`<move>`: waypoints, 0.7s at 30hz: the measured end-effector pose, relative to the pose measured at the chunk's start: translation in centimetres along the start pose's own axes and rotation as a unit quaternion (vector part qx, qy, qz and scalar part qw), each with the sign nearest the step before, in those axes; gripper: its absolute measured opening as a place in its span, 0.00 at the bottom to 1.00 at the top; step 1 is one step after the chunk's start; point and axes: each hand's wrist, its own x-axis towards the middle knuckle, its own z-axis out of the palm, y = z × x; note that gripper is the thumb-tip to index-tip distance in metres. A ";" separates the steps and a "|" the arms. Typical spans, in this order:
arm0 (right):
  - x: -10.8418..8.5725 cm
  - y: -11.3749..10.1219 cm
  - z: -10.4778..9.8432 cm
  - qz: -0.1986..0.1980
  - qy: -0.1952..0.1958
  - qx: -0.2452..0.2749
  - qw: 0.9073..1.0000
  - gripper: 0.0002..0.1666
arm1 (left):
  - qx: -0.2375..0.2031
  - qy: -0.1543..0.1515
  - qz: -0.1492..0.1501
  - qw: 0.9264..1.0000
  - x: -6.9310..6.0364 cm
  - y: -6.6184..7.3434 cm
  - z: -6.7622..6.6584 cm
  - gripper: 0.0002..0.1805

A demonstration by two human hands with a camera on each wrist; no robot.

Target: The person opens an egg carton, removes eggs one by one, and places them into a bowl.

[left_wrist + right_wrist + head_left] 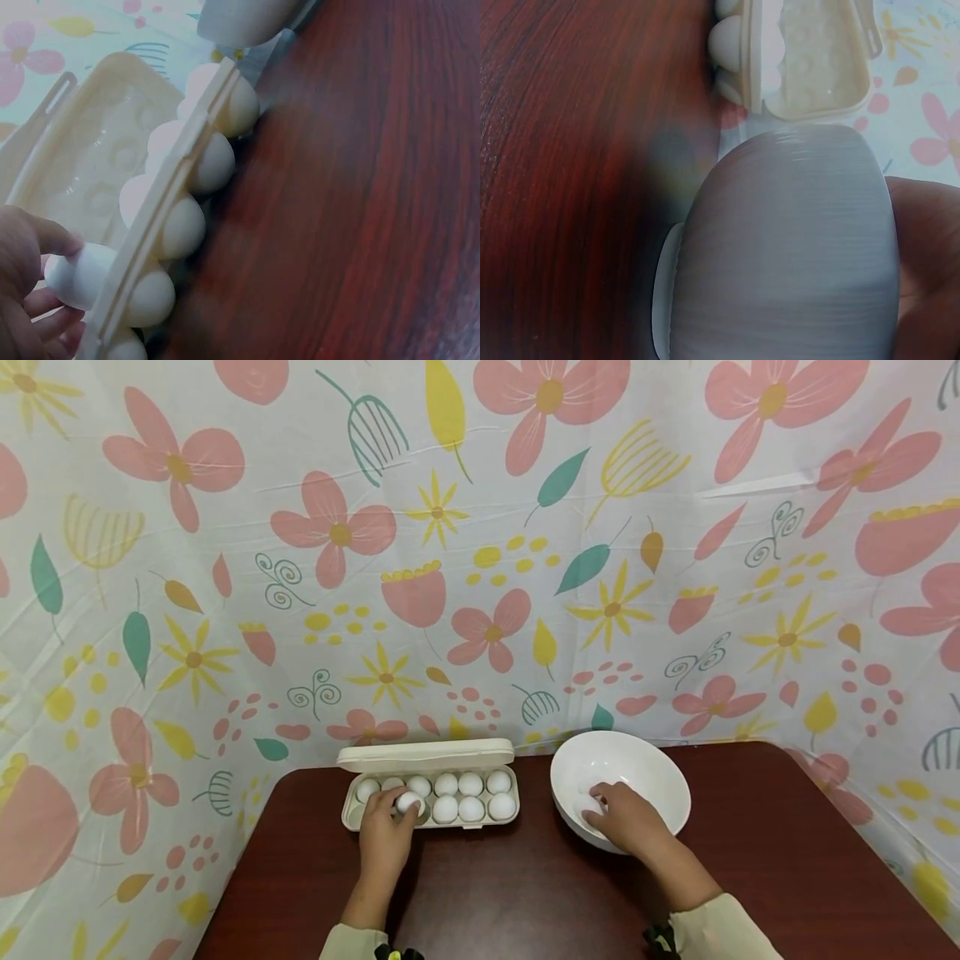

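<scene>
A cream egg carton (431, 825) lies on the table with its lid (435, 753) raised, and white eggs (471, 810) sit in most of its cups. At its front left, my left hand (386, 831) pinches one egg (82, 276) between thumb and fingers, at the level of the carton rim. A front-left cup shows without an egg. My right hand (626, 818) reaches into a large white bowl (652, 768), its thumb and fingers about a white egg (587, 803) low inside. In the right wrist view the bowl's side hides the fingers.
The dark reddish wooden table (510, 893) extends in front of the carton and bowl. A floral cloth (480, 568) hangs behind the table's back edge and along its sides. A narrow gap of tabletop separates carton and bowl.
</scene>
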 end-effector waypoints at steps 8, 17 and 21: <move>-0.3 -0.3 -0.4 0.007 0.013 -0.001 1.000 0.25 | -0.006 0.008 -0.007 1.000 -0.3 1.5 -0.8 0.18; -0.8 -0.8 -0.8 0.007 0.045 0.017 0.999 0.28 | -0.037 0.003 0.006 0.999 -1.2 3.4 -1.2 0.18; -1.3 -1.4 -0.9 -0.008 0.079 0.035 0.996 0.31 | -0.042 -0.004 0.015 0.999 -1.6 4.0 -1.2 0.18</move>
